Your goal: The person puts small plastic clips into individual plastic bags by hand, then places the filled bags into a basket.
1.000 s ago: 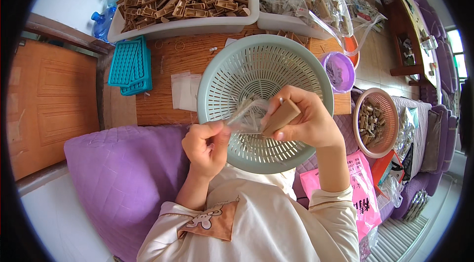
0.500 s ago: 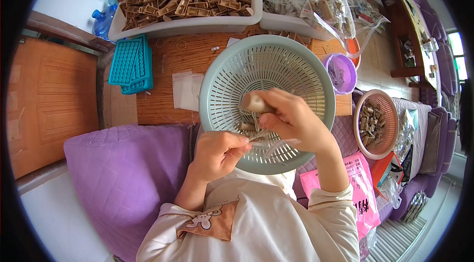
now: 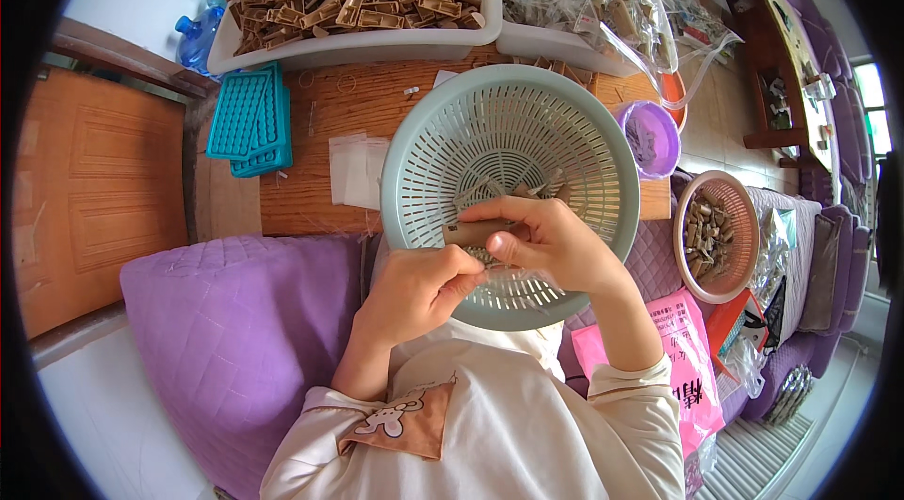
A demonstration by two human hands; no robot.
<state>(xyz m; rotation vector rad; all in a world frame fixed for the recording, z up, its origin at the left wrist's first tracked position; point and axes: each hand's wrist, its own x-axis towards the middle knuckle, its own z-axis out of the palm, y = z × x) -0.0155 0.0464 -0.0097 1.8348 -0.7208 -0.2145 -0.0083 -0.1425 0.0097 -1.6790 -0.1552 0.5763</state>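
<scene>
A pale green slotted plastic basket (image 3: 414,152) rests in front of me, with a few small tan pieces on its bottom. Over its near rim my right hand (image 3: 551,241) pinches a small tan block (image 3: 468,233) between thumb and fingers. My left hand (image 3: 414,288) is just below and left of it, fingers closed on the edge of a thin clear plastic bag (image 3: 504,276) that lies between the two hands. Both hands nearly touch.
Two white trays (image 3: 358,46) of tan blocks and bagged parts stand at the far side of the wooden table (image 3: 320,114). Teal plastic grids (image 3: 252,119) and small clear bags (image 3: 356,170) lie left. A purple cup (image 3: 652,137), a pink basket (image 3: 716,236) and a purple cushion (image 3: 235,330) surround me.
Both hands came down from the basket's middle to its near rim. The right hand, earlier reaching into the basket, now holds a tan block against the clear bag.
</scene>
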